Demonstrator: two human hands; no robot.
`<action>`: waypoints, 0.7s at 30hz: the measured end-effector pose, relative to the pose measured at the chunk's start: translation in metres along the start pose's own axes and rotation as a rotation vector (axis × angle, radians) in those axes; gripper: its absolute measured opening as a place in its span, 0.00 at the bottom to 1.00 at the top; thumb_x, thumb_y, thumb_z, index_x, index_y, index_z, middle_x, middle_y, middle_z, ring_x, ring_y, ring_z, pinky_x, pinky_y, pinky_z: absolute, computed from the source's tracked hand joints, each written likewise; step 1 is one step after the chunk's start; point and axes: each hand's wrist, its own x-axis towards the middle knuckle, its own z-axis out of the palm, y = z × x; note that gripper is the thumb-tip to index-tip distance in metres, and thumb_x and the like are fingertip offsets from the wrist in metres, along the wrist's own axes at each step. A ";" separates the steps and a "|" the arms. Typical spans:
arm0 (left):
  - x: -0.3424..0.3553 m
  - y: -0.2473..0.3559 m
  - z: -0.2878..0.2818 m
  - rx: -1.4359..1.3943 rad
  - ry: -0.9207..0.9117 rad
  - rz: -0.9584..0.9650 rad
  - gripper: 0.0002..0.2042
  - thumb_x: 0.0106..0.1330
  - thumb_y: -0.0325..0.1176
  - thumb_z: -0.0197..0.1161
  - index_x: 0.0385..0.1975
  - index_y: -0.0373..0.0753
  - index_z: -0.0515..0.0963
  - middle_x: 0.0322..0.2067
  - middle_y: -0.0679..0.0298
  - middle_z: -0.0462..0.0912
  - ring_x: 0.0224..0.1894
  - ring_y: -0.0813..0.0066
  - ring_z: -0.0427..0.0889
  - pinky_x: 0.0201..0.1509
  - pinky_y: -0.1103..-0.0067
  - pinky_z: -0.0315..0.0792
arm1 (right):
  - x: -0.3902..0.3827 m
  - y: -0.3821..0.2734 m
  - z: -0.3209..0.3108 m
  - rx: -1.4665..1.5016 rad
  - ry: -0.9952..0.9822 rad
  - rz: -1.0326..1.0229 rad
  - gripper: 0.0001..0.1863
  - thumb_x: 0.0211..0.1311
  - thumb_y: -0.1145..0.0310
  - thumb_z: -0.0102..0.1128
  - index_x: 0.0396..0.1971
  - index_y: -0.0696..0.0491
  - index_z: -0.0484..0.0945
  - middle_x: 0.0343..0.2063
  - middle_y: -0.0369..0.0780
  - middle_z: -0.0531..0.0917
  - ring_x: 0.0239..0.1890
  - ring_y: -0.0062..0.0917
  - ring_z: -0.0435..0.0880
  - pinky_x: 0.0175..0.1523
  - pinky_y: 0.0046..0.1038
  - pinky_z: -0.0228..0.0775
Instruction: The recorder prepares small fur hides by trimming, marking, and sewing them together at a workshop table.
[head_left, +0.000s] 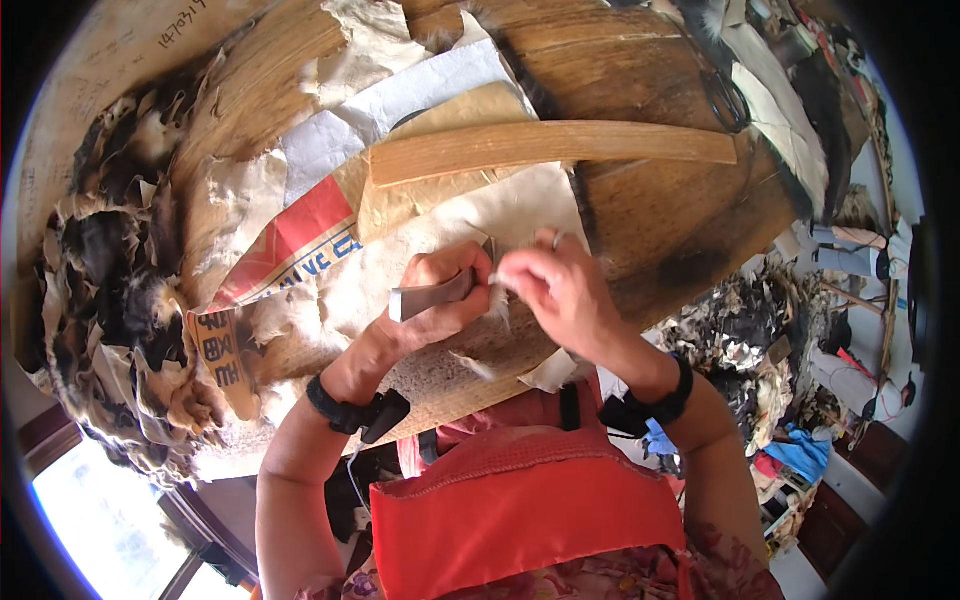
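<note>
Over the near part of the wooden table, my left hand (435,290) is closed round a flat grey metal tool (428,300). One squared end of it sticks out toward the left; the rest is hidden in the fingers. Close beside it, my right hand (565,295) has its thumb and forefinger pinched together at the left fingertips. What they pinch is too small to make out. Beneath and beyond both hands lies a pale piece of hide (490,212). Small pale hide scraps (550,372) lie along the near edge.
A long wooden slat (560,145) lies across brown and white paper sheets (430,90) and a red-and-white printed sheet (300,235). Dark fur pieces (110,250) heap up at the left. More fur scraps (750,340) pile below the table (680,200) at the right.
</note>
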 end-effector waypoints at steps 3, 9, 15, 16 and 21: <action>-0.002 -0.002 0.013 0.020 0.178 0.092 0.04 0.56 0.22 0.62 0.29 0.38 0.76 0.22 0.61 0.75 0.23 0.68 0.79 0.29 0.74 0.72 | -0.041 -0.021 -0.004 0.170 -0.256 -0.001 0.04 0.60 0.67 0.68 0.31 0.48 0.81 0.32 0.39 0.80 0.35 0.35 0.78 0.42 0.36 0.69; -0.004 -0.006 0.013 0.035 0.184 0.098 0.06 0.55 0.21 0.63 0.30 0.39 0.76 0.22 0.63 0.75 0.24 0.71 0.79 0.29 0.75 0.72 | -0.068 -0.009 -0.024 0.099 -0.314 -0.228 0.07 0.55 0.66 0.70 0.33 0.46 0.83 0.32 0.37 0.79 0.41 0.33 0.79 0.43 0.35 0.73; -0.011 0.000 0.012 -0.073 0.480 -0.027 0.06 0.59 0.23 0.64 0.32 0.40 0.74 0.22 0.63 0.78 0.24 0.77 0.79 0.29 0.78 0.74 | -0.138 -0.005 -0.091 -0.419 -1.015 0.069 0.13 0.55 0.61 0.70 0.41 0.44 0.82 0.29 0.38 0.81 0.35 0.37 0.84 0.39 0.39 0.75; -0.011 0.006 0.014 -0.070 0.598 -0.051 0.06 0.60 0.24 0.64 0.32 0.40 0.73 0.23 0.63 0.79 0.24 0.77 0.79 0.29 0.78 0.74 | -0.138 -0.003 -0.102 -0.485 -1.012 0.160 0.14 0.55 0.59 0.69 0.41 0.44 0.82 0.27 0.38 0.82 0.32 0.38 0.84 0.38 0.40 0.75; -0.001 0.015 0.038 -0.285 0.729 -0.130 0.05 0.64 0.25 0.62 0.36 0.40 0.72 0.21 0.61 0.78 0.22 0.75 0.77 0.26 0.75 0.72 | -0.063 -0.008 -0.094 -0.307 -0.398 0.262 0.07 0.61 0.67 0.66 0.38 0.51 0.82 0.25 0.42 0.84 0.28 0.35 0.85 0.32 0.32 0.74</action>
